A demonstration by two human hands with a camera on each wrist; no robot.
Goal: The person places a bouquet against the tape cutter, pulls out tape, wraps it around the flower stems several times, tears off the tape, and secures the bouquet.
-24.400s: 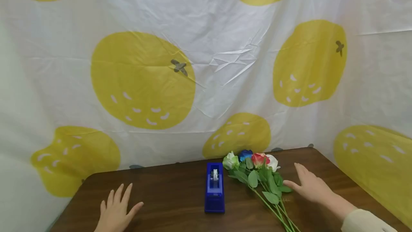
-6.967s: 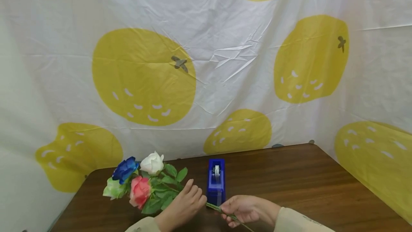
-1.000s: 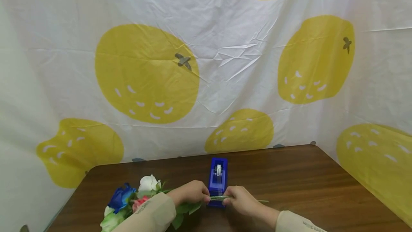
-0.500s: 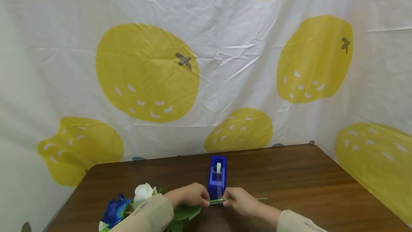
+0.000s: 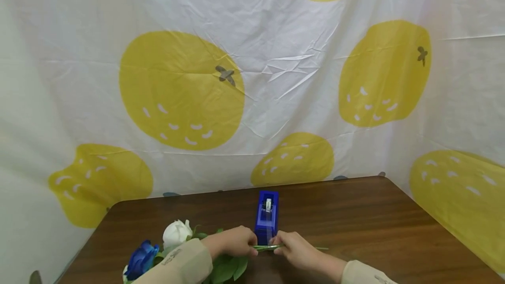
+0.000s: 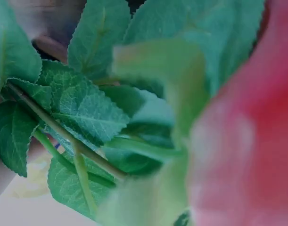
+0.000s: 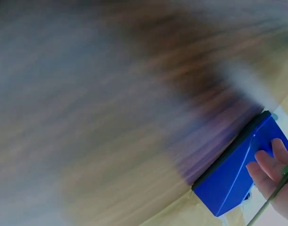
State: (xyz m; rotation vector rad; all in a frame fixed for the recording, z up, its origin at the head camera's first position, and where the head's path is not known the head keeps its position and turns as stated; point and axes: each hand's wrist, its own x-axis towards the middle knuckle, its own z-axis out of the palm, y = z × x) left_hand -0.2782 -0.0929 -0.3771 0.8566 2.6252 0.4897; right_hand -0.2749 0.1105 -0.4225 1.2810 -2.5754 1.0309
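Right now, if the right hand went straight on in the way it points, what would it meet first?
Probably the blue tape dispenser, which in the head view stands just ahead of the right hand. Depth is unclear, so it might pass in front and meet the left hand instead.

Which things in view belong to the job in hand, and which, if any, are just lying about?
In the job:
green stems, gripped by the left hand and right hand
white rose, blue rose, pinkish-red rose
blue tape dispenser, probably, as it stands right at the stems

Surroundings only:
brown wooden table
fruit-print hanging cloth
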